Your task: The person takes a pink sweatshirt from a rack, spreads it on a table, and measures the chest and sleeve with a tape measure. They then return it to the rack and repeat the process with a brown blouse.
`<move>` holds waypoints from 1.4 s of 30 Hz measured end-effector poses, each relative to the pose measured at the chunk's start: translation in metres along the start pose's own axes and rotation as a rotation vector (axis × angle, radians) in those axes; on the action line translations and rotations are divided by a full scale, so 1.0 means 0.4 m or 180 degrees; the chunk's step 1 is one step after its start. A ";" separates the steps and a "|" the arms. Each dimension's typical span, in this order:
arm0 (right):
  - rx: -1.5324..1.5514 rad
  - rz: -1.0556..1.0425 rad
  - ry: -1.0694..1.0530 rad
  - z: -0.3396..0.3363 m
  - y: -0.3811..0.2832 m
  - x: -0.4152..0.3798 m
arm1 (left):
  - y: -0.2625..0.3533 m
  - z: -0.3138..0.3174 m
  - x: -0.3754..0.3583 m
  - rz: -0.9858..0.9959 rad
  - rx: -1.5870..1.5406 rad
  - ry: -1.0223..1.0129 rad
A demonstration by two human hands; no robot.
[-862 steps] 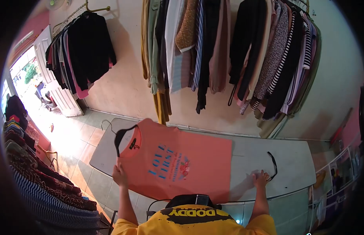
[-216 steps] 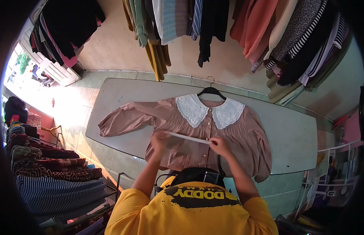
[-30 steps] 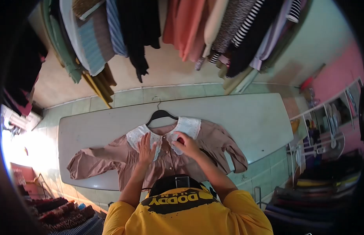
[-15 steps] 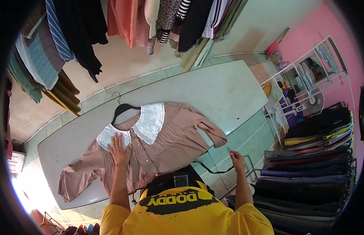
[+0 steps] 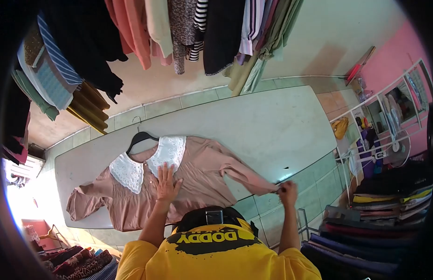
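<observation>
A brown blouse (image 5: 202, 168) with a wide white lace collar (image 5: 167, 151) lies spread on the grey table, a black hanger (image 5: 141, 137) inside its neck. My left hand (image 5: 167, 186) rests flat on the front, just below the collar, fingers spread. At the right, my right hand (image 5: 287, 192) pinches the cuff end of one sleeve, which is stretched out past the table's front edge. The other sleeve (image 5: 88, 198) lies bent at the left.
The grey table (image 5: 253, 119) spans the middle. Hanging clothes (image 5: 179, 28) are beyond it. Folded dark garments (image 5: 356, 242) are stacked at the right, near a white metal rack (image 5: 379, 93) and a fan (image 5: 397, 148). Patterned clothes (image 5: 81, 263) lie at the lower left.
My left hand has moved right across the blouse, off the collar. My right hand, earlier away from the blouse, now holds the sleeve end and has pulled it out to the right.
</observation>
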State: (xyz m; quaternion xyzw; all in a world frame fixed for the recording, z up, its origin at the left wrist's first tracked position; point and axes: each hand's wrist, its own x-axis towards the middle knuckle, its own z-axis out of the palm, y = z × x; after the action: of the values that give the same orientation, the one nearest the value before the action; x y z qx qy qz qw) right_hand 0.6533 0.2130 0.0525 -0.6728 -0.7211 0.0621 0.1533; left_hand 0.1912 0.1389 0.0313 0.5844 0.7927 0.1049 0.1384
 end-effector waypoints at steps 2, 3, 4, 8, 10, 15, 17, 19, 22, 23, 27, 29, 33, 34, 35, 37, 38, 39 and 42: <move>-0.0390 -0.0646 0.1104 -0.132 -0.016 0.114 | 0.012 -0.011 -0.004 -0.0013 -0.0006 -0.0053; -0.0706 -0.0893 0.1600 -0.189 -0.026 0.169 | 0.017 -0.012 -0.001 -0.0057 0.0044 -0.0056; -0.1164 -0.1259 0.2133 -0.224 -0.040 0.216 | 0.020 -0.015 0.001 -0.0096 0.0092 -0.0054; -0.1399 -0.1637 0.1943 -0.184 0.024 0.298 | 0.030 -0.019 0.002 -0.0093 0.0153 0.0014; -0.1438 -0.1645 0.1566 -0.103 0.093 0.290 | 0.035 -0.027 0.005 -0.0085 0.0071 0.0032; -0.0452 -0.0022 0.0294 -0.036 0.217 0.201 | 0.041 -0.005 0.030 -0.0191 -0.0213 0.0358; -0.0013 0.0297 0.0551 -0.047 0.220 0.240 | 0.072 -0.019 0.075 -0.0343 -0.0233 0.0872; 0.0507 0.0619 0.0656 -0.040 0.247 0.300 | 0.110 -0.027 0.150 -0.0053 -0.0238 0.1226; 0.0548 0.0127 0.0071 -0.004 0.244 0.378 | 0.186 -0.033 0.292 0.0612 -0.0261 0.1083; 0.0522 0.0071 -0.0274 0.005 0.234 0.394 | 0.200 -0.019 0.340 0.0695 -0.0095 0.1101; 0.0722 0.0115 -0.0227 0.029 0.262 0.421 | 0.227 -0.003 0.399 0.0886 0.0058 0.0436; 0.1046 0.0133 -0.0201 0.024 0.271 0.423 | 0.224 0.005 0.418 0.0746 0.0209 -0.0031; 0.0291 0.0490 0.0019 0.000 0.260 0.415 | 0.226 0.030 0.424 0.0132 0.0077 0.0367; 0.0292 0.0495 0.0014 0.005 0.244 0.413 | 0.229 0.042 0.425 0.0127 0.0103 0.0516; 0.0028 0.0701 0.0006 0.014 0.224 0.413 | 0.228 0.051 0.427 0.0127 0.0129 0.0665; -0.0280 0.1022 -0.0128 0.013 0.199 0.426 | 0.219 0.051 0.433 0.0101 0.0028 0.0584; -0.0281 0.1016 -0.0125 0.010 0.186 0.423 | 0.217 0.048 0.434 0.0070 -0.0070 0.0503; -0.0241 0.0994 0.0309 0.007 0.168 0.418 | 0.212 0.042 0.429 0.0066 -0.0070 0.0512; -0.0245 0.0379 0.0866 -0.031 0.116 0.395 | 0.191 0.020 0.390 0.0199 -0.0313 0.1175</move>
State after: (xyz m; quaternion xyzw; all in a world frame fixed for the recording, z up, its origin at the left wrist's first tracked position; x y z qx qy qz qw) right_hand 0.6937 0.3717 0.0724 -0.7220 -0.6543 -0.0484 0.2198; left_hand 0.2190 0.3106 0.0339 0.5720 0.7800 0.2532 0.0157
